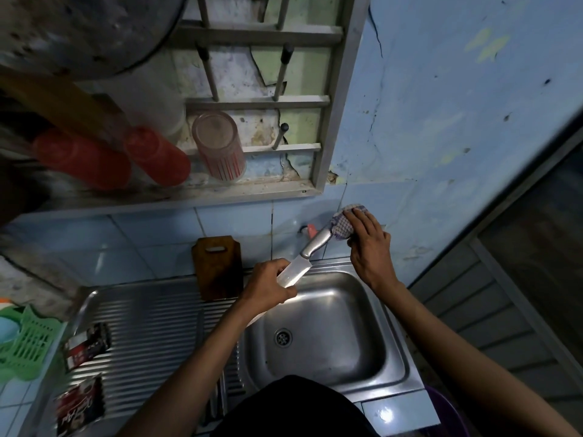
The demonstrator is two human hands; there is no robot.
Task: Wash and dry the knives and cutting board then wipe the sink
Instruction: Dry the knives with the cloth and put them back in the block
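My left hand point(268, 287) grips a steel knife point(307, 252) by its blade, holding it above the back edge of the sink point(372, 298). The metal handle points up to the right. My right hand point(367, 238) holds a checked cloth point(339, 227) wrapped around the end of that handle. A brown wooden cutting board point(217, 266) stands upright against the blue tiles, behind the draining board, left of the knife. The sink bowl holds nothing but its drain point(283, 338).
A ribbed steel draining board point(151, 335) lies left of the bowl, with two dark sachets point(85, 345) on it. A green plastic basket point(26, 348) sits at the far left. A wall rack above holds red cups point(157, 156) and a clear glass point(219, 146). A tap point(307, 230) is behind the knife.
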